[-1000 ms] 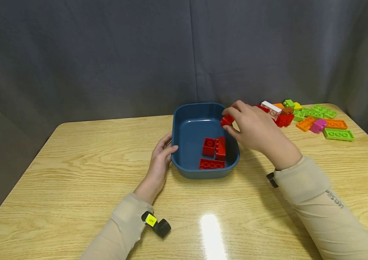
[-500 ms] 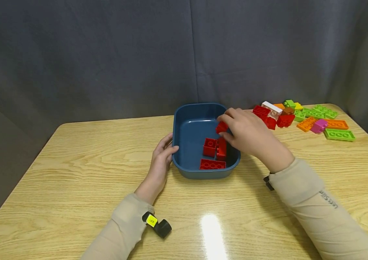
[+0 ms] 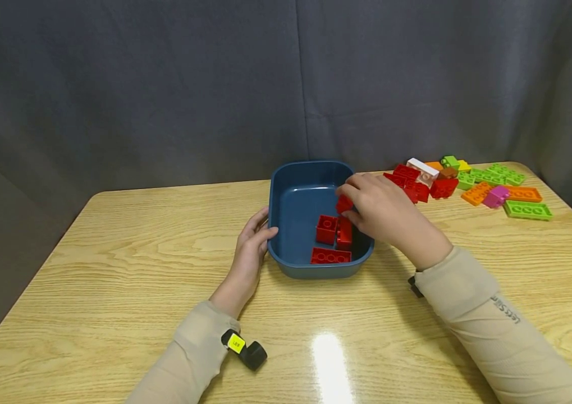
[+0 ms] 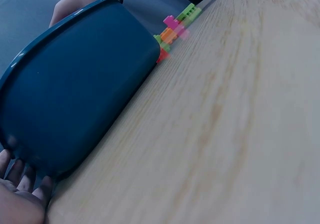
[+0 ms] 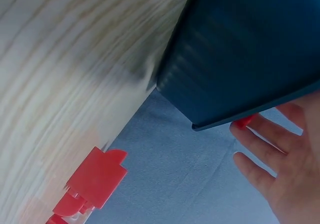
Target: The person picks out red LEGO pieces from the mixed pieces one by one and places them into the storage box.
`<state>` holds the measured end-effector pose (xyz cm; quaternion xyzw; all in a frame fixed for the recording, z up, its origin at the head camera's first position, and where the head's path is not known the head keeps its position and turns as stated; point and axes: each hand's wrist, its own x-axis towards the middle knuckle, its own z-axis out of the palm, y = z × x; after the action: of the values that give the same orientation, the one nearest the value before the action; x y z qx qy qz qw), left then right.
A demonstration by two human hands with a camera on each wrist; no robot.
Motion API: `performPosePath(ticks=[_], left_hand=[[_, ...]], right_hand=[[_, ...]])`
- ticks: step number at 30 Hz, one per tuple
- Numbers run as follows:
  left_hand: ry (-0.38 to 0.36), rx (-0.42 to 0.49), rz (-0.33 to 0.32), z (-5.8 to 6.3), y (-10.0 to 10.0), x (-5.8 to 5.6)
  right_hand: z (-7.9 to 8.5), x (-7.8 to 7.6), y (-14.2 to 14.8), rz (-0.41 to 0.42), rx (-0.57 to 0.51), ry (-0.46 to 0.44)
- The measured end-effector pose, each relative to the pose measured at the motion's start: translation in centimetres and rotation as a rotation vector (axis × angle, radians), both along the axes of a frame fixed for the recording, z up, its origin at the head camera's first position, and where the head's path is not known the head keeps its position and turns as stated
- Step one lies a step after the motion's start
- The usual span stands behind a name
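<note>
In the head view a dark blue plastic bin (image 3: 279, 261) stands on the wooden table. My left hand (image 3: 251, 244) holds its left wall, thumb over the rim and fingers along the outside. With thumb and fingers my right hand (image 3: 379, 207) pinches a red toy brick (image 3: 343, 203) inside the bin's right side, partly covered by the fingers. Below it in the bin lie a square red brick (image 3: 326, 229), a longer red brick (image 3: 344, 234) on its side and a flat red brick (image 3: 330, 256). The right wrist view shows the fingers reaching over the rim.
Several loose bricks lie at the table's back right: red bricks (image 3: 407, 171), a white brick (image 3: 422, 169), a pink brick (image 3: 495, 196), an orange brick (image 3: 523, 193) and a green brick (image 3: 527, 210) among them. A grey curtain (image 3: 190, 95) hangs behind the table (image 3: 139, 269).
My right hand has moved left and down into the bin with the red brick, uncovering red bricks in the pile. The left hand stays at the bin's wall.
</note>
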<state>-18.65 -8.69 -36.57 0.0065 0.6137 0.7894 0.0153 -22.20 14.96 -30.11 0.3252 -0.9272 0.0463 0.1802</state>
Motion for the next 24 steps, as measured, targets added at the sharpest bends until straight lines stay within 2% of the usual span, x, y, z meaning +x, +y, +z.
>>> performPosePath(ticks=[24], left_hand=[[0.001, -0.01, 0.001, -0.08, 0.02, -0.07]], right_hand=[[-0.45, -0.15, 0.07, -0.037, 0.028, -0.052]])
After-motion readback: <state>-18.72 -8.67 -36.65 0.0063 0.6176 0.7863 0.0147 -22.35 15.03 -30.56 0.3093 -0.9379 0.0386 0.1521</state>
